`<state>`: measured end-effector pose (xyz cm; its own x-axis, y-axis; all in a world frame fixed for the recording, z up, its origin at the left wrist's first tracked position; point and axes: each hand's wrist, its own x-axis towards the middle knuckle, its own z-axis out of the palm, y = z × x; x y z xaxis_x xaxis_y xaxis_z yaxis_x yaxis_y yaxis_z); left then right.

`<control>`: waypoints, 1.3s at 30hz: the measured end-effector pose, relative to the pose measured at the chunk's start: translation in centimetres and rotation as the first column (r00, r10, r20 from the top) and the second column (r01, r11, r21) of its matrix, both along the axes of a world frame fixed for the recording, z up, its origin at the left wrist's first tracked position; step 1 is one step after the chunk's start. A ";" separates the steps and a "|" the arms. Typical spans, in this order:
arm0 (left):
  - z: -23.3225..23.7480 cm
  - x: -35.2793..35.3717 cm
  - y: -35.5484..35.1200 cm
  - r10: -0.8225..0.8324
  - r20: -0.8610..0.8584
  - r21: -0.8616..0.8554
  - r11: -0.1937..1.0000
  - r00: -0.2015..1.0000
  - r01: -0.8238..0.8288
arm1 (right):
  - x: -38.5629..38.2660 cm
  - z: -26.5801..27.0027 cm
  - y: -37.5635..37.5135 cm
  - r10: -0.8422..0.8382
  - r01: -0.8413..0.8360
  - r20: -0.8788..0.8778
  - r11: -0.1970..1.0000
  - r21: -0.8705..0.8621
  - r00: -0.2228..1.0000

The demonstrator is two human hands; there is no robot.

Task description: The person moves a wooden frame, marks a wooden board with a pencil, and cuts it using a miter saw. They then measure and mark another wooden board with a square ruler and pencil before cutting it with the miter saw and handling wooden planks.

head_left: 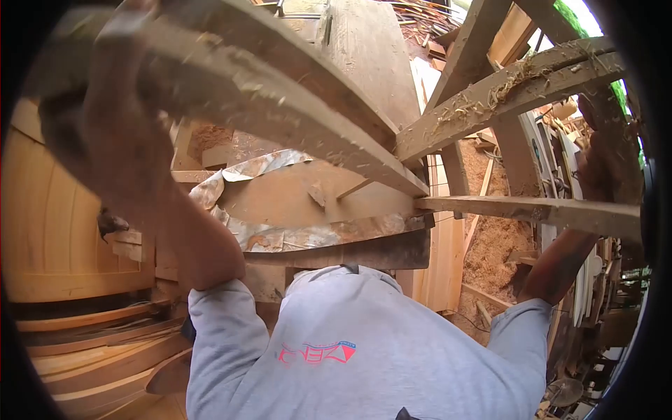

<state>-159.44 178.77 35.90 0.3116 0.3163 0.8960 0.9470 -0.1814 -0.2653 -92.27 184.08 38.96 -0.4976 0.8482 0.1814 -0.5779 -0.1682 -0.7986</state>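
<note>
A large wooden frame [280, 115] of long joined beams is raised in front of me, with wood shavings clinging to its right-hand beams. My left hand [119, 91], smeared by motion, is wrapped round the beam at the upper left. At the far right, my right hand [595, 157] grips the frame's dark end piece, its fingers partly in shadow. Below the frame is a brown board surface [273, 196] with a crumpled, stained sheet [280, 236] along its edge.
Light wooden panels [63, 203] stand at the left, above stacked curved planks [105, 364]. A wide plank [367, 49] runs away from me at the back. Sawdust and shavings [490, 245] cover the ground to the right, where long boards [439, 259] lie.
</note>
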 end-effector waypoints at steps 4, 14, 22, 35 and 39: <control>-1.1 1.6 1.1 -0.549 0.767 0.299 0.764 0.333 0.571 | -3.0 0.3 -2.6 -0.050 0.045 0.103 0.998 0.043 0.993; -3.8 3.8 4.0 -0.540 0.786 0.595 0.528 -0.301 0.607 | -13.1 4.2 -3.3 0.033 -0.024 0.373 0.999 -0.027 0.927; -36.3 7.6 4.1 0.272 0.955 -0.171 0.167 0.121 0.971 | -15.0 2.7 -4.5 -0.016 0.001 0.209 0.997 0.072 0.978; -41.2 15.9 8.6 -0.138 0.766 -0.629 0.042 0.628 0.776 | -12.7 1.9 -12.5 -0.995 0.919 -0.080 -0.079 0.387 -0.052; -38.1 15.7 8.3 -0.144 0.698 -0.712 -0.035 0.701 0.701 | -17.1 2.5 -18.5 -0.948 0.643 -0.279 -0.117 0.757 0.155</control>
